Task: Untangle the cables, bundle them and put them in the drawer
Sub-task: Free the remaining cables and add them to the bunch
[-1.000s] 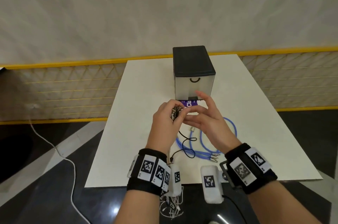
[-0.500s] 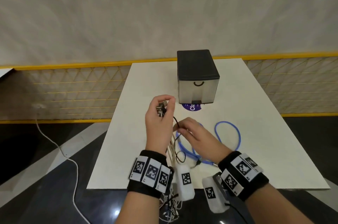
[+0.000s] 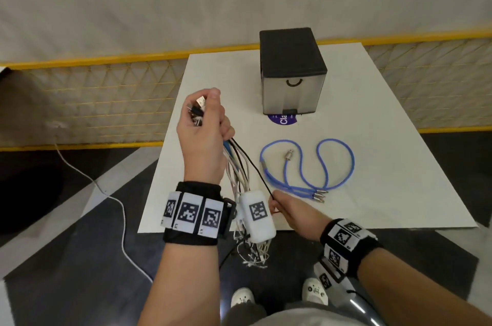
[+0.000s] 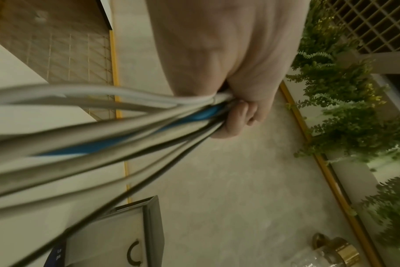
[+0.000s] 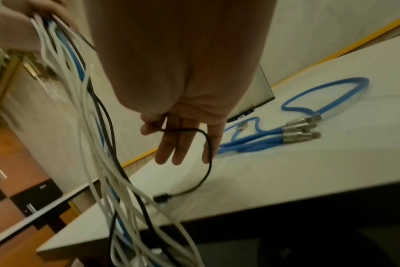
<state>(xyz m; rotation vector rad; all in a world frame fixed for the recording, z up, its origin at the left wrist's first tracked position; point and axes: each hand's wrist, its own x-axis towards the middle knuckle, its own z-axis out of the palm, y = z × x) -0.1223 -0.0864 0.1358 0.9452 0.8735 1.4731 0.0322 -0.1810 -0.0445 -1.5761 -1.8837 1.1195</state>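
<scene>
Right hand [image 3: 290, 209] has drawn back pinching thin black cable [image 5: 203, 153]; left hand [image 3: 203, 136] fingers clench smooth round cables [image 4: 117, 126].

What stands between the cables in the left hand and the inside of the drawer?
The drawer's own front is shut, so the cable bundle in the left hand cannot go in yet. The table between them shows nothing else in the way.

A round purple sticker [image 3: 283, 119] on the white counter [image 3: 372, 123], half under the black-topped drawer box [image 3: 292, 69], reads "Cla".
</scene>
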